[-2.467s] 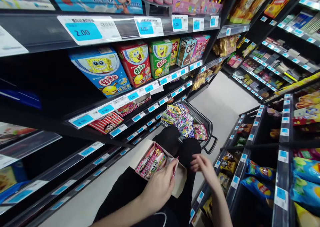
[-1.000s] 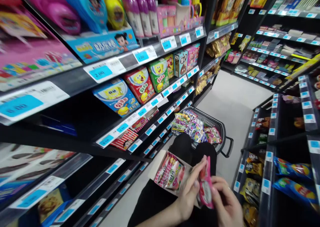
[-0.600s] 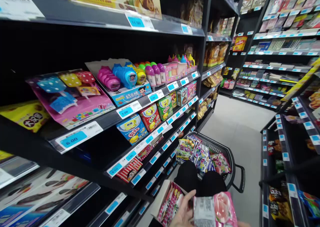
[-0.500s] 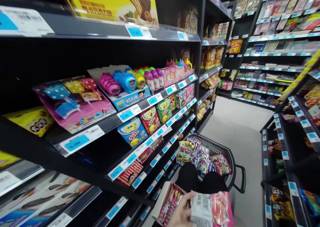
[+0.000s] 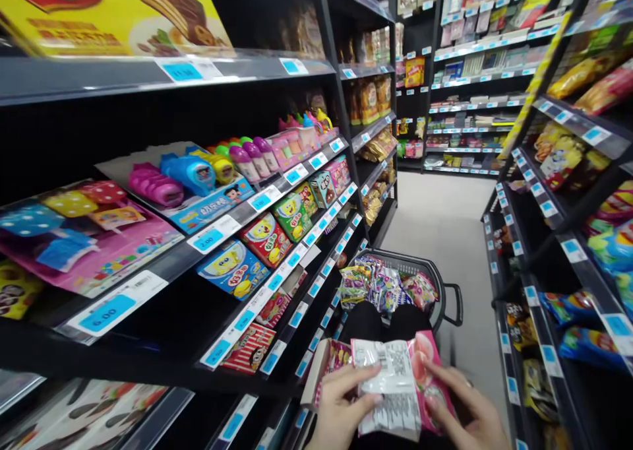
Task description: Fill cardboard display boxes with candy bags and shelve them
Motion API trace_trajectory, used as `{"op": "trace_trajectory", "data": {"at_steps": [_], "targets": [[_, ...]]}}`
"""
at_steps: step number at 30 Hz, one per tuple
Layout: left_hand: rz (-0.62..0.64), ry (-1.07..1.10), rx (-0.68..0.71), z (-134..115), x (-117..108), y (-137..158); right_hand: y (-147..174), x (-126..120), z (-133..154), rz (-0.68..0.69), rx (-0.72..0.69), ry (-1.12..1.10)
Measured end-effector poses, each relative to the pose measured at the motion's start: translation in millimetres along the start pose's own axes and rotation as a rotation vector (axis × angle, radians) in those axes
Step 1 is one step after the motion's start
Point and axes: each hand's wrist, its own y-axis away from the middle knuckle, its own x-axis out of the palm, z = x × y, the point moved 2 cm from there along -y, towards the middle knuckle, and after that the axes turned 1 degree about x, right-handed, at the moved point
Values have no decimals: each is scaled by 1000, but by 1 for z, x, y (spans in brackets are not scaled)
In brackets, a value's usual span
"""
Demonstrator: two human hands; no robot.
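I hold a pink and white snack packet (image 5: 401,385) with both hands, its barcode side facing up. My left hand (image 5: 339,405) grips its left edge and my right hand (image 5: 467,414) its right edge, low in the view. Just left of the packet an open cardboard box (image 5: 322,375) with several more pink packets rests on my lap. My knees in black trousers (image 5: 380,321) are beyond it. A black shopping basket (image 5: 435,285) full of colourful snack bags stands on the floor past my knees.
Black shelving (image 5: 277,192) on the left carries toy candy, cartoon snack boxes and blue price tags. Another shelf (image 5: 554,239) with chip bags stands close on the right. A grey aisle floor (image 5: 445,212) runs ahead to more shelves at the back.
I took one pink packet out of the box and raised it in both hands. My view tilted up from my lap to the shelves and aisle.
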Motion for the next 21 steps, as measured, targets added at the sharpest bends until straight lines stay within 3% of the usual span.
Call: {"op": "trace_trajectory", "data": {"at_steps": [3, 7, 9, 12, 14, 16, 18, 21], "targets": [[-3, -79, 131, -15, -1, -6, -3, -3, 10, 2, -83, 97], [-18, -87, 191, -26, 0, -10, -4, -4, 13, -41, -149, 81], [-23, -78, 176, -28, 0, -11, -3, -4, 11, -28, -103, 17], [-62, -58, 141, -29, 0, -11, 2, -1, 7, -109, 76, -141], [-81, -11, 89, -26, 0, -11, 6, 3, 6, -188, 189, -291], [-72, 98, -32, -22, 1, -11, 7, 6, 6, -175, 228, -406], [-36, 298, -181, -17, 4, -12, 5, 7, 7, -111, 172, -386], [-2, 635, -338, -12, 8, -13, 0, -1, 6, -88, 37, -183]]}}
